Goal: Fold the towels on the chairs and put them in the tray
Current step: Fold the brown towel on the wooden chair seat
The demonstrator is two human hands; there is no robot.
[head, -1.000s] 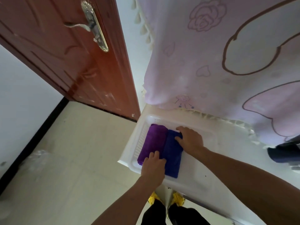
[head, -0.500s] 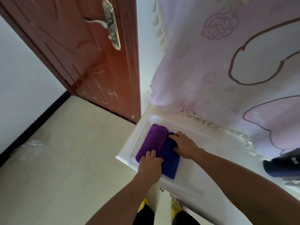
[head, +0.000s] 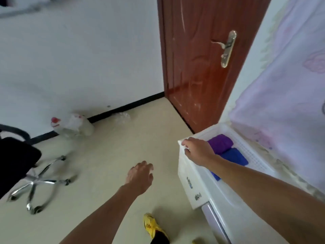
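Towels are lying folded side by side in the white tray (head: 251,154), the purple towel (head: 220,143) against the blue towel (head: 234,156). If the right hand (head: 198,153) is catching the rim, it could be dragging the tray off the white unit (head: 193,187) and spilling them. That hand is reaching across, fingers bent over the unit's near corner, grip unclear, while the left hand (head: 140,175) is hanging over the floor, loosely curled, holding nothing.

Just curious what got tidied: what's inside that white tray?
A purple towel and a blue towel, side by side in the white tray. The right arm hides part of the blue one.
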